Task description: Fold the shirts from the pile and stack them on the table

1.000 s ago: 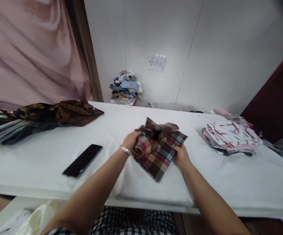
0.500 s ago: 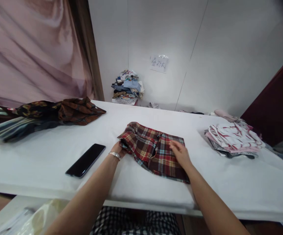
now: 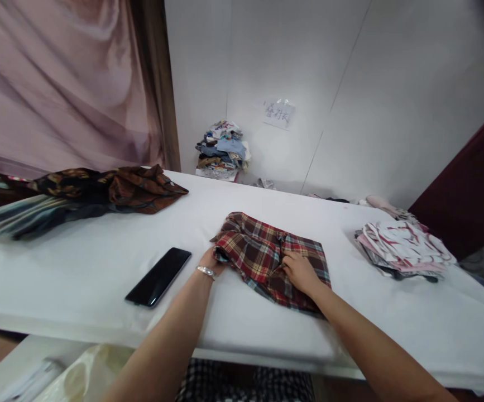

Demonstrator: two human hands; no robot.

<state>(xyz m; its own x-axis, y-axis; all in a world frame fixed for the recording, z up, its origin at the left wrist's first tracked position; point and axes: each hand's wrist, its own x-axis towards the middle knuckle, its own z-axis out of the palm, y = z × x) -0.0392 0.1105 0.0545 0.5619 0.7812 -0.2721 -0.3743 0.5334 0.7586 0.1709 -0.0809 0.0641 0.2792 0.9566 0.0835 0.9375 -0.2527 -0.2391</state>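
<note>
The folded plaid shirt [image 3: 272, 258] lies on the white counter [image 3: 78, 273], just right of the black phone [image 3: 158, 277]. The left hand [image 3: 211, 261] seems to pinch the shirt's left edge, though its grip is mostly hidden. The right hand [image 3: 301, 272] rests flat on the shirt, fingers [image 3: 287, 258] loosely apart.

A long white surface [image 3: 78, 279] runs across the room under soft, even light. Behind it stands a pale panelled wall [image 3: 350, 84] with thin seams and a small paper note [image 3: 279, 113] stuck to it. A pink curtain [image 3: 57, 84] hangs at the left beside a brown wooden post [image 3: 158, 84]. A dark red panel [image 3: 471, 190] stands at the right. A pile of clothes [image 3: 223, 149] sits against the wall's foot.
</note>
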